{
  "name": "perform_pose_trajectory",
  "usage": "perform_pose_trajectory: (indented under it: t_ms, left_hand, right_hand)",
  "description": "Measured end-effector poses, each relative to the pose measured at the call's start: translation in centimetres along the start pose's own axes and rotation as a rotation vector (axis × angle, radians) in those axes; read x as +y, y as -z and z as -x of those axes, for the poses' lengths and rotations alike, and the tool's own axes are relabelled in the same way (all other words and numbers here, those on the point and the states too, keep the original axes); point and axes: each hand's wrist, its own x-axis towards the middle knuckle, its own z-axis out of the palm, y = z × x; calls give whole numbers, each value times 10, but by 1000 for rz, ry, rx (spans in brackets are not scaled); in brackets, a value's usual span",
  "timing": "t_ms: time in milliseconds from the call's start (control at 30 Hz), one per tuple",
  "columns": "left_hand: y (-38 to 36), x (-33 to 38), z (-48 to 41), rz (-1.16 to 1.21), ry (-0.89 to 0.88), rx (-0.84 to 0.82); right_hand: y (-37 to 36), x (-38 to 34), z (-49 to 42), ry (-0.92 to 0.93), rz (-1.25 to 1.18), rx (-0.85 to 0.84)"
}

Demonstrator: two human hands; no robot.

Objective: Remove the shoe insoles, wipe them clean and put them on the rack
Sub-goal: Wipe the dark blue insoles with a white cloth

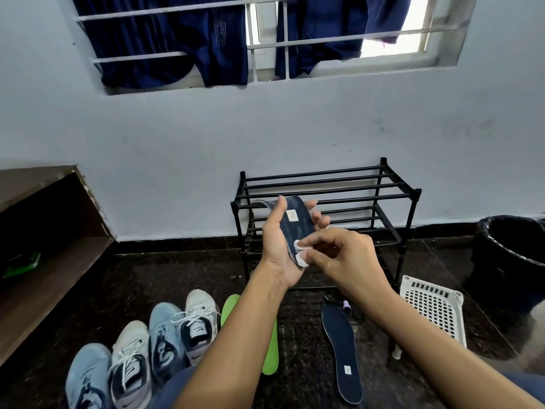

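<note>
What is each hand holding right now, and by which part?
The left hand grips the dark blue insole across its middle, thumb and fingers on opposite edges. The right hand pinches a small white wipe against its near end.

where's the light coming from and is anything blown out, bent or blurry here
Head view: daylight enters through the window, panes blown out white; the wide lens bows its bars; the floor is dim; the lower right corner is blurred.

Rack point(324, 184) matt blk metal; basket point(433, 305) white plastic.
</note>
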Motion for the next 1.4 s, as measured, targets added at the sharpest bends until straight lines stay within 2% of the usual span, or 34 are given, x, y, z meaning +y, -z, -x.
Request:
perform_pose_trajectory:
  t_ms: [167, 233, 300, 400, 533, 633, 733, 833, 933, 1033, 1067, 1133, 1233, 1300, 1400]
  left_hand:
    - [-7, -11, -1, -5, 3, 38]
    - [-5, -8, -2, 38, -6, 61]
    - [-2, -5, -4, 64, -12, 82]
    - [-2, -5, -5, 69, -19, 95]
    - [-4, -9, -10, 78, 8, 86]
    - [-3, -11, -14, 72, 12, 89]
    - [0, -7, -17, 66, 14, 111]
    - [-1, -4, -17, 104, 20, 121]
    - [-5, -10, -13, 99, 44, 82]
    - [-7, -16, -11, 60, 72, 71]
    - [-6, -15, -10, 57, 73, 71]
    - [-4, -12, -9, 74, 69, 82]
    - [-2, -6, -10, 114, 51, 126]
    - [-3, -9, -10, 109, 41, 124]
    - [-4, -17, -9, 77, 75, 85]
  right_hand:
    - [-9, 7, 0, 36, 87, 173]
    - [-12, 3, 5, -33, 33, 155]
    - [-12, 0, 8, -112, -31, 66]
    - [-12, 3, 6, -78, 19, 34]
    - [-19, 12, -1, 81, 233, 197]
    - [-18, 11, -7, 38, 167, 277]
    - [-13, 3, -5, -151, -35, 123]
    - [-12, 3, -4, -150, -24, 37]
    - [-13, 10, -10, -23, 176, 175]
    - [-13, 14, -14, 15, 171, 290]
    - [-11, 13, -13, -26, 102, 263]
    - [-8, 6, -9, -128, -13, 93]
    - [-5, 3, -7, -158, -9, -73]
    - [-5, 6, -8, -134, 38, -55]
    - [-11, 11, -12, -10, 217, 90]
